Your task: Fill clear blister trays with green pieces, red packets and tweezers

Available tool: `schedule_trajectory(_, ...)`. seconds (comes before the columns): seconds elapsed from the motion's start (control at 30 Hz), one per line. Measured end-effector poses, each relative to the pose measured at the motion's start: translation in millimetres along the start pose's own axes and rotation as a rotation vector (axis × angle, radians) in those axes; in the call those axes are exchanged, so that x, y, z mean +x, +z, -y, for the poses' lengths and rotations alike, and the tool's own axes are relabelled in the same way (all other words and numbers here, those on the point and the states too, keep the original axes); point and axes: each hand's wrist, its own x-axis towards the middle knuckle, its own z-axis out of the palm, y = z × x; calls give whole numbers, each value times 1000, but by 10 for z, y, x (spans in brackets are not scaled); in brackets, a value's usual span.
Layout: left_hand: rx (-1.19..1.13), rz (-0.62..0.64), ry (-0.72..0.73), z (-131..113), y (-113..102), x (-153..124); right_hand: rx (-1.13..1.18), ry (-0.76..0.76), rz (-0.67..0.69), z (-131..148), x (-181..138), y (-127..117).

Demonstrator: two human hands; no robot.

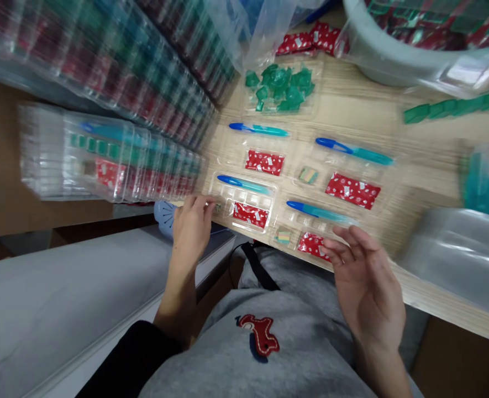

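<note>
Several clear plastic trays lie on the wooden table (352,105), each with a blue pen and a red packet. My left hand (191,229) is curled at the left corner of the nearest left tray (244,202), its fingers pinched on that corner beside a small green piece. That tray holds a blue pen (242,184) and a red packet (250,214). My right hand (366,276) hovers open, fingers spread, just right of the front tray (310,229), next to its red packet (313,244) and a small striped block (283,236).
A pile of loose green pieces (279,85) sits in a tray at the back. Rows of filled clear packs (111,160) are stacked at the left. A large tub (414,50) stands at the back right, a row of green pieces (455,106) beside it, empty clear trays (459,254) at the right.
</note>
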Motion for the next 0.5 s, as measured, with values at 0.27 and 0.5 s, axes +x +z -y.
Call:
schedule_trajectory(0.27, 22, -44, 20, 26, 74, 52, -3, 14, 6, -27, -14, -16)
schedule_trajectory(0.5, -35, -84, 128, 113, 36, -9, 55, 17, -20, -48, -5, -8)
